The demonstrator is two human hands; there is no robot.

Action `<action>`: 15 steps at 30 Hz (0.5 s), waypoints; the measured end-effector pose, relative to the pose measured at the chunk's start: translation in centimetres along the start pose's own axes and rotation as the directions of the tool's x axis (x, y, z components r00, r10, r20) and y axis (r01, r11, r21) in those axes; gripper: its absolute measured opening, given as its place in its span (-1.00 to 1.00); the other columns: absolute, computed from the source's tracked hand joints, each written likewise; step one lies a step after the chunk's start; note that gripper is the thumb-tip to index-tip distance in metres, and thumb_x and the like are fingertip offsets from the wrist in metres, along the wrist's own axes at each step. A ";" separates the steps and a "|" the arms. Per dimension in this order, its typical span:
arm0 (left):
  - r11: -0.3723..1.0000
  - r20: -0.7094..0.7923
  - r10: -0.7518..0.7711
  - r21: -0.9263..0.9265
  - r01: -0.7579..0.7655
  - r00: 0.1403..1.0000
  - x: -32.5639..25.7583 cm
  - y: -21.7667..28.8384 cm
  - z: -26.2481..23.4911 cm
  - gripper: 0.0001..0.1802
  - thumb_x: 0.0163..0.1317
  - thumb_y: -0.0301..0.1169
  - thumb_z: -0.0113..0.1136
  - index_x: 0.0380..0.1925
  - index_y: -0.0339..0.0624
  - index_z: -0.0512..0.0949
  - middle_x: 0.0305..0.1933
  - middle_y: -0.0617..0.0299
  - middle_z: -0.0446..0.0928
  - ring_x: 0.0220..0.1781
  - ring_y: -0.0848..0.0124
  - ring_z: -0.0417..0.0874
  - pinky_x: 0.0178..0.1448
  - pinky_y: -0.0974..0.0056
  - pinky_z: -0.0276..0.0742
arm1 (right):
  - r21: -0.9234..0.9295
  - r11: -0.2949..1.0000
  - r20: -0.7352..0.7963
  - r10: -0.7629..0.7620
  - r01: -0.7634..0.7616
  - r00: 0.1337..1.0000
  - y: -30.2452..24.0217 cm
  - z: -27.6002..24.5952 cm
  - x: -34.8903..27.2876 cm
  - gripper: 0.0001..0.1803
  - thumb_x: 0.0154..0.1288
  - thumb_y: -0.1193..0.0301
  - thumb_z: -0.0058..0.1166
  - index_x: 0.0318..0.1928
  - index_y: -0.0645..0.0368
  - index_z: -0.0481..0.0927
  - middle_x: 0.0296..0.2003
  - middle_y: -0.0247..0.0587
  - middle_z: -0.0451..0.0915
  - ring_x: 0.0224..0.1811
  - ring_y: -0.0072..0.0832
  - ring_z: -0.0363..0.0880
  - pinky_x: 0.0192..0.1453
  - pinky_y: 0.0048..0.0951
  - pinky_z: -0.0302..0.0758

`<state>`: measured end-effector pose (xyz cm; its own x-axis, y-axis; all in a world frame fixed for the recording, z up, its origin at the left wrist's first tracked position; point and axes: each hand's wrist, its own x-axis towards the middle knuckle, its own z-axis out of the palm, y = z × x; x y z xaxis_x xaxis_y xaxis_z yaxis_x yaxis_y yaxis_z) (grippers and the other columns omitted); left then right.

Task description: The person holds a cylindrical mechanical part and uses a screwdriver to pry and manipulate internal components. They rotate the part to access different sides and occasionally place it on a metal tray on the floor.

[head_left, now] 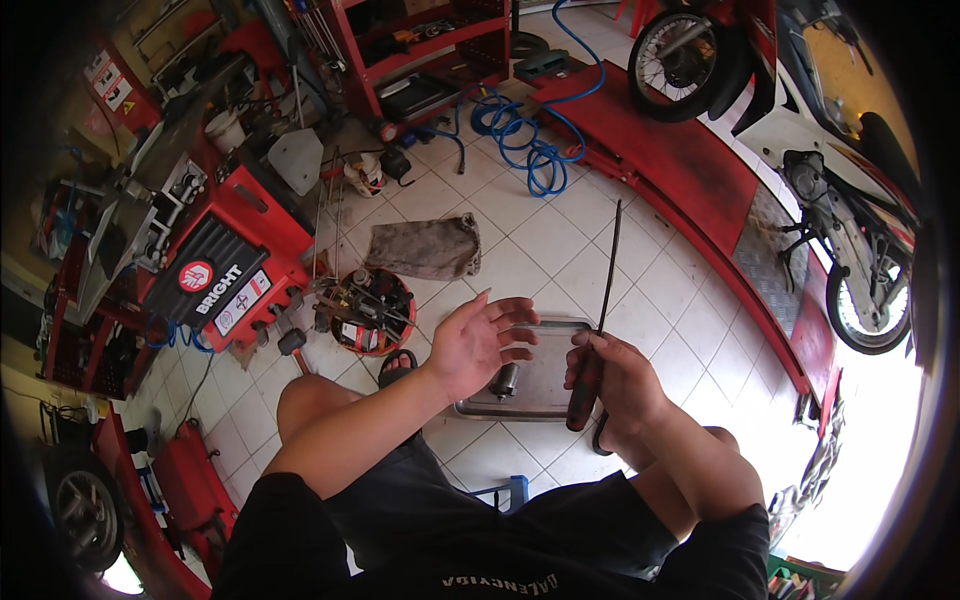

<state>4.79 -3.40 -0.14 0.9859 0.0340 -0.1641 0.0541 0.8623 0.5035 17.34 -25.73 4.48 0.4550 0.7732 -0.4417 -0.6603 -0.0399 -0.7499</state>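
Observation:
My right hand (pixel 622 378) is closed round a long screwdriver (pixel 609 270), its dark red handle low in the palm and its thin shaft pointing up and away. Empty, with fingers apart, my left hand (pixel 484 345) hovers to the left of it. Below both hands a shallow metal tray (pixel 545 398) lies on the tiled floor. A small dark metal cylinder (pixel 507 381) sits in the tray, partly hidden behind my left hand.
Left of the tray stands a round red container (pixel 372 342) full of tools. A grey rag (pixel 425 247) lies beyond it. The red machine (pixel 225 265) is at left, a coiled blue hose (pixel 540 160) ahead, and a motorcycle (pixel 815 170) on a red lift (pixel 680 150) at right.

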 end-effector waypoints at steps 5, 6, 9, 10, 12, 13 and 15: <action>1.000 0.012 0.000 0.007 0.000 1.000 0.1 0.0 -0.1 -0.32 0.47 0.11 -0.15 0.25 -0.26 0.46 0.19 0.07 0.56 0.17 0.16 0.57 0.29 0.03 0.42 | 0.016 0.998 -0.023 -0.062 0.062 0.998 0.0 -0.1 0.0 -0.57 0.41 0.16 0.07 0.07 0.25 0.50 -0.19 -0.14 0.59 -0.14 -0.27 0.57 0.07 -0.25 0.48; 1.000 0.014 0.000 0.008 0.000 1.000 0.1 -0.1 -0.1 -0.32 0.47 0.11 -0.15 0.25 -0.26 0.46 0.19 0.07 0.56 0.18 0.16 0.57 0.29 0.03 0.42 | 0.015 0.999 -0.021 -0.044 0.045 0.999 0.1 -0.1 0.1 -0.57 0.43 0.18 0.06 0.09 0.29 0.49 -0.19 -0.13 0.59 -0.14 -0.28 0.57 0.06 -0.26 0.50; 1.000 0.014 -0.003 0.007 0.003 1.000 0.0 -0.1 -0.2 -0.32 0.47 0.11 -0.14 0.25 -0.26 0.46 0.19 0.08 0.56 0.18 0.16 0.57 0.29 0.04 0.42 | -0.037 0.999 -0.013 0.021 -0.021 1.000 0.1 0.0 0.1 -0.55 0.46 0.20 0.05 0.12 0.32 0.47 -0.19 -0.12 0.59 -0.14 -0.29 0.58 0.06 -0.28 0.51; 1.000 0.012 -0.003 0.005 0.003 1.000 0.0 -0.1 -0.2 -0.32 0.46 0.11 -0.14 0.25 -0.26 0.46 0.19 0.08 0.56 0.18 0.16 0.57 0.29 0.04 0.42 | -0.065 0.997 -0.010 0.046 -0.046 0.999 -0.1 0.1 0.0 -0.55 0.46 0.20 0.05 0.13 0.32 0.47 -0.19 -0.13 0.59 -0.14 -0.30 0.58 0.06 -0.28 0.51; 1.000 0.014 -0.004 0.005 0.004 1.000 0.0 0.0 -0.1 -0.32 0.46 0.11 -0.13 0.25 -0.26 0.46 0.19 0.08 0.56 0.18 0.16 0.57 0.28 0.04 0.42 | -0.048 0.998 -0.050 0.027 -0.030 0.998 -0.3 0.5 -0.3 -0.55 0.47 0.20 0.05 0.14 0.32 0.47 -0.19 -0.14 0.59 -0.14 -0.30 0.58 0.06 -0.29 0.51; 1.000 0.016 -0.004 0.005 0.004 1.000 0.0 0.0 0.0 -0.32 0.46 0.11 -0.13 0.25 -0.26 0.46 0.18 0.08 0.56 0.18 0.16 0.57 0.28 0.04 0.43 | -0.041 0.999 -0.069 0.018 -0.020 0.997 -0.4 0.6 -0.4 -0.55 0.47 0.20 0.04 0.14 0.32 0.47 -0.18 -0.14 0.59 -0.14 -0.30 0.58 0.06 -0.29 0.51; 1.000 0.011 -0.003 0.007 0.003 1.000 0.0 0.0 0.0 -0.32 0.47 0.11 -0.13 0.25 -0.26 0.46 0.18 0.08 0.56 0.17 0.16 0.57 0.28 0.04 0.43 | -0.040 0.999 -0.052 0.014 -0.016 0.999 -0.1 0.3 -0.3 -0.56 0.48 0.20 0.04 0.15 0.31 0.47 -0.18 -0.14 0.59 -0.14 -0.31 0.58 0.06 -0.30 0.51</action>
<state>4.82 -3.45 -0.12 0.9873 0.0260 -0.1565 0.0580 0.8590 0.5086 17.12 -25.76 4.87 0.4761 0.7387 -0.4772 -0.6434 -0.0773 -0.7616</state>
